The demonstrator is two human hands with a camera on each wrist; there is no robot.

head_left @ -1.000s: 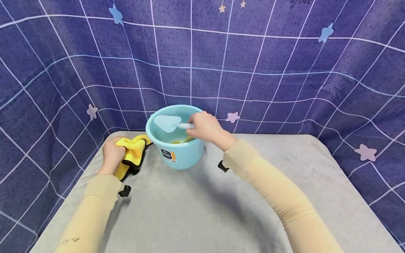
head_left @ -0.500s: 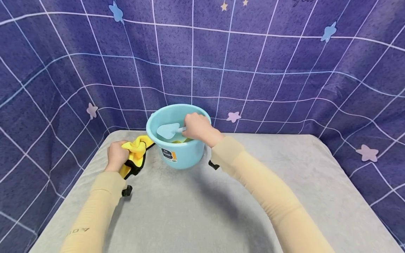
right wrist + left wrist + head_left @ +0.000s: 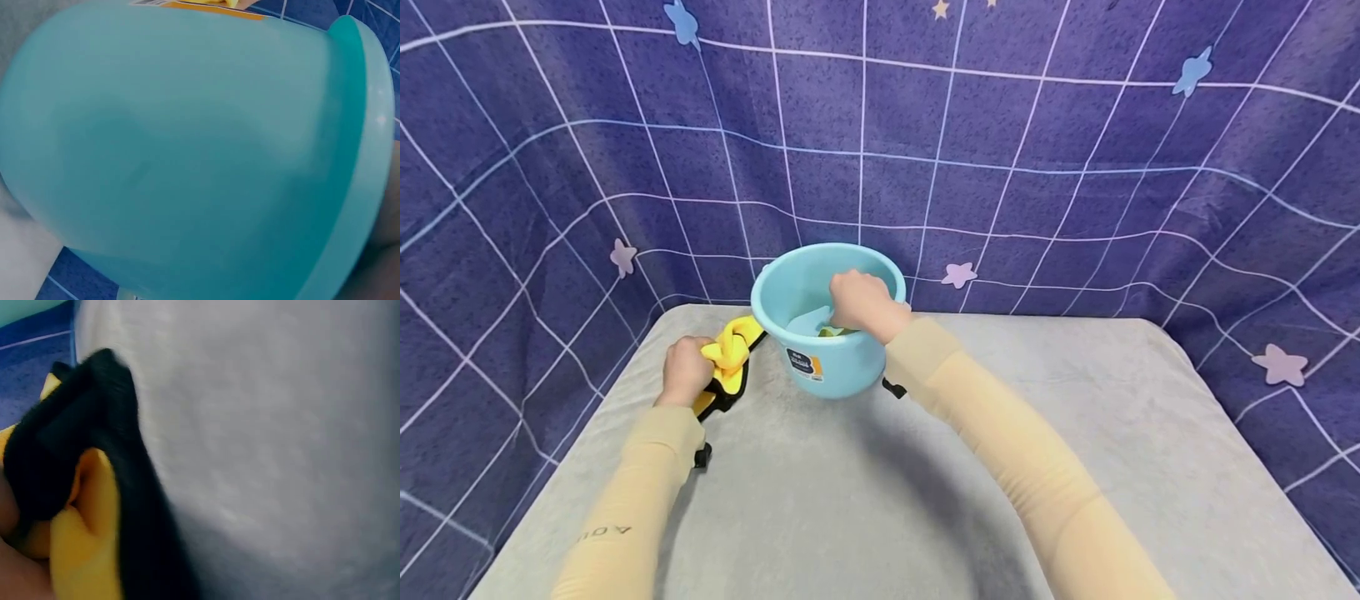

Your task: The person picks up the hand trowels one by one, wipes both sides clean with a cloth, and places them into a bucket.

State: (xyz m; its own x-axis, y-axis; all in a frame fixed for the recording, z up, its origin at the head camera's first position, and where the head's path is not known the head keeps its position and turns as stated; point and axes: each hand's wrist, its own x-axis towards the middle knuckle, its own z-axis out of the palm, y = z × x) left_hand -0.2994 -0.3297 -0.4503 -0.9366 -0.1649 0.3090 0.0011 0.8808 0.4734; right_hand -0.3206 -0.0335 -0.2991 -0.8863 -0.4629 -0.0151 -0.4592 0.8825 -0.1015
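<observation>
My right hand (image 3: 861,302) reaches over the rim of a light blue bucket (image 3: 853,367) and grips a pale blue toy shovel (image 3: 807,322) inside it. The shovel's blade points left and down; its handle is mostly covered by the fingers. Beside the blade shows a bit of something yellow-green (image 3: 831,332), its kind unclear. To the left of the bucket, my left hand (image 3: 687,371) holds a bunched yellow cloth (image 3: 730,350) with black edging. In the left wrist view the cloth (image 3: 87,562) lies folded between the fingers. The bucket wall (image 3: 187,144) fills most of the right wrist view.
A grey cloth-covered table (image 3: 820,500) lies under everything. Behind and at the sides hangs a purple-blue curtain (image 3: 1000,125) with grid lines and stars, close behind the bucket. A label (image 3: 805,364) is on the bucket's front.
My right hand has lowered the shovel deeper into the bucket, moving slightly left. My left hand has shifted a little right, still holding the cloth.
</observation>
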